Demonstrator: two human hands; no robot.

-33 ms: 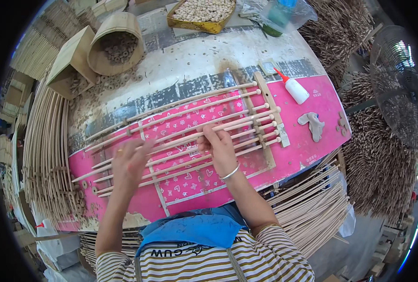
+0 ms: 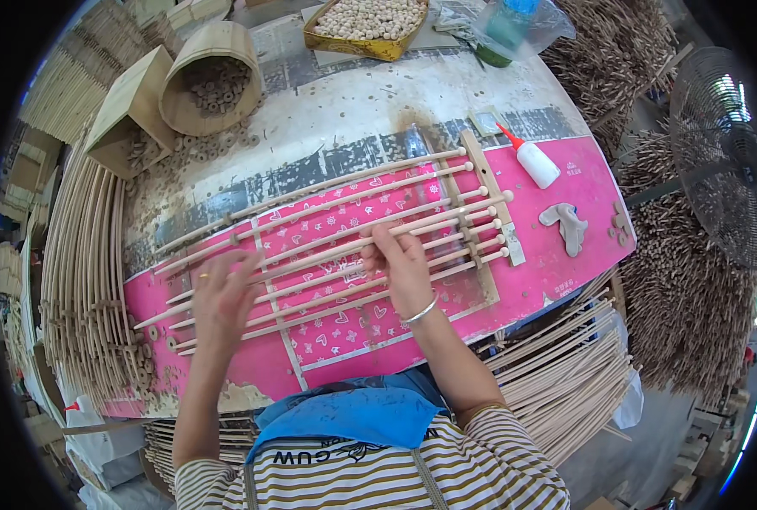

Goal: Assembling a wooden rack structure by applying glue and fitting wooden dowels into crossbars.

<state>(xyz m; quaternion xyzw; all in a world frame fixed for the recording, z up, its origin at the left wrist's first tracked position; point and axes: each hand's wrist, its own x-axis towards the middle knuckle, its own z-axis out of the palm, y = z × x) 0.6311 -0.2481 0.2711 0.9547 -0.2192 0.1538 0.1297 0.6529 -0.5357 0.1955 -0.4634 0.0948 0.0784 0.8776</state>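
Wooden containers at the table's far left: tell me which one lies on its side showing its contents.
The round wooden tub: it is tipped over, its open mouth showing small wooden rings inside. The angular wooden box beside it has flat sides.

Wooden rods (image 2: 336,242) lie across the table (image 2: 566,280), glue bottle (image 2: 532,161) right, bead tray (image 2: 366,25) behind.

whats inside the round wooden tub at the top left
The round wooden tub, lying on its side, holds small ring-shaped wooden beads, with more spilled outside. How deep they go is hidden by its wall.
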